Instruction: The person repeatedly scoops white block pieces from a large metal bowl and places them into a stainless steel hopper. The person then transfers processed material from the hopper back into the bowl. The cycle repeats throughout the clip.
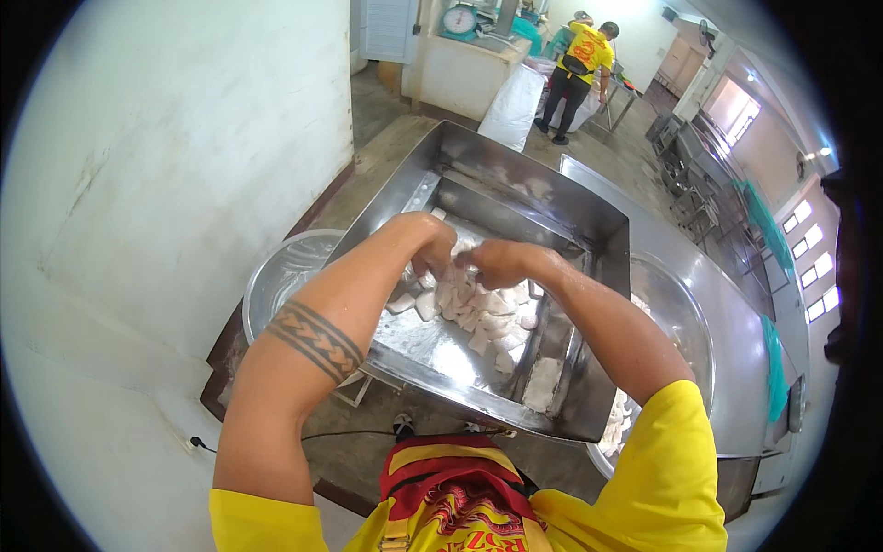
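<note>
Keeping both curled hands, left (430, 247) and right (489, 264), low over the white chunks (478, 313) is preventing spills beyond the steel hopper (607, 221); whether either is gripping a chunk cannot be told.

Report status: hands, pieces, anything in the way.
Left hand and right hand together, down on white chunks in steel hopper. Grip unclear. Nothing blocking.
</note>
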`<state>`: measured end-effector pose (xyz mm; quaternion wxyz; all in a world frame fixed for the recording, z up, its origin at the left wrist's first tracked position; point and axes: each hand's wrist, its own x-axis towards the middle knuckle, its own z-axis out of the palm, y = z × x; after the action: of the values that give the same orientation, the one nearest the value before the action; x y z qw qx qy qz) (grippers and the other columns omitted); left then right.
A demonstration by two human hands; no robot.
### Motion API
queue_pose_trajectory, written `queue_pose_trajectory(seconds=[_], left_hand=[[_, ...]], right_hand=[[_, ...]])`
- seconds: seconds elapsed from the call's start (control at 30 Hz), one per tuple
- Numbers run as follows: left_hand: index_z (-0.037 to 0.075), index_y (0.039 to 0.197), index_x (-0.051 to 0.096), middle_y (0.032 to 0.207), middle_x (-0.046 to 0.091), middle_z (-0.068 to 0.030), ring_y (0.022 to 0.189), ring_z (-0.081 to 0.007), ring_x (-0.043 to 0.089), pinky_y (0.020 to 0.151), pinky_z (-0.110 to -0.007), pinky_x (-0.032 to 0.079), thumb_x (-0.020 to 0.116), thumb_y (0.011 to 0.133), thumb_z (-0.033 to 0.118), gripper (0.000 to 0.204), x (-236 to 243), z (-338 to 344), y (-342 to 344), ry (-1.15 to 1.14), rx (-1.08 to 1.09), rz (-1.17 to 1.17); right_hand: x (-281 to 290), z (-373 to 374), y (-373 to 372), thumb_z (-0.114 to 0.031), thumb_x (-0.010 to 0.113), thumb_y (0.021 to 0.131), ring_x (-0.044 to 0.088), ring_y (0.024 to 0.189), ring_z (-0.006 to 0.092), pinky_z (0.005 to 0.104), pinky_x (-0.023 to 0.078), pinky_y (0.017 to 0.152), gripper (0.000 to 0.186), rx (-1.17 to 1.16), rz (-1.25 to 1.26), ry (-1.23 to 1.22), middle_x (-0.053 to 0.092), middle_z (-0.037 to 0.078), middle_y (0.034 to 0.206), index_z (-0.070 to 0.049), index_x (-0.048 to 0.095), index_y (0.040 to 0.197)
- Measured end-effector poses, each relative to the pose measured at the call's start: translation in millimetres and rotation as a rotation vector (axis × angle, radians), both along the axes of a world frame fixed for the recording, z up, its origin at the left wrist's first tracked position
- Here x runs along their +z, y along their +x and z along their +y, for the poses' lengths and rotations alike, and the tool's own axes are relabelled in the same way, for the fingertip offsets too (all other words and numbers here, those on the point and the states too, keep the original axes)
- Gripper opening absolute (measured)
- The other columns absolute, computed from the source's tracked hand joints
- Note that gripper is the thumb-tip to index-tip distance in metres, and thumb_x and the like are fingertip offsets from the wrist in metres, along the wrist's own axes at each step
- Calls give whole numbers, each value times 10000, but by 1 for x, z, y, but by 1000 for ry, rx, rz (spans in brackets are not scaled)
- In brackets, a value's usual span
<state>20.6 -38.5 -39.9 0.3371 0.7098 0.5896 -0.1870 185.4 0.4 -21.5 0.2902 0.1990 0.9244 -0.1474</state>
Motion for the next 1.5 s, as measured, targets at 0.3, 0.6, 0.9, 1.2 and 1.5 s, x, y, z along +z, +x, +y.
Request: queue_pose_trajectory(seconds=[0.3,0.6,0.9,1.2,1.5], left_hand=[[-23,1099,714,1025,750,-139,858,-245,740,713,-382,590,774,852,232,360,-6,4,1,-155,144,125],[-98,1006,594,945,728,-180,801,-198,745,691,-296,637,773,840,81,303,-28,13,-9,-251,189,-121],[-35,1020,732,1028,758,-149,890,-214,756,767,-360,596,720,854,147,246,-23,13,-14,-185,158,-108],[-67,1007,697,970,743,-192,825,-236,760,702,-331,625,681,853,54,197,-11,9,-9,-113,123,-77],[-8,1443,386,1258,584,-244,944,-276,729,799,-345,626,642,786,-130,715,1,-3,2,-173,265,-257]], right_hand=[[-13,-32,8,-123,883,670,731,928,292,343,598,674,1036,-440,-122,-91,680,239,1097,57,274,1489],[-30,3,-4,-153,650,798,688,850,323,409,544,728,305,103,-107,-51,732,152,1020,2,736,1046],[-31,-6,-6,-106,558,847,666,1029,339,421,525,866,391,137,-49,46,703,173,1102,-79,695,1212],[-32,-10,-9,-212,546,881,690,963,342,436,545,841,359,246,-132,-31,711,217,1095,44,724,1060],[-26,-31,-9,-262,687,905,669,935,204,386,547,818,404,-66,-696,-618,667,86,1079,-115,603,1273]])
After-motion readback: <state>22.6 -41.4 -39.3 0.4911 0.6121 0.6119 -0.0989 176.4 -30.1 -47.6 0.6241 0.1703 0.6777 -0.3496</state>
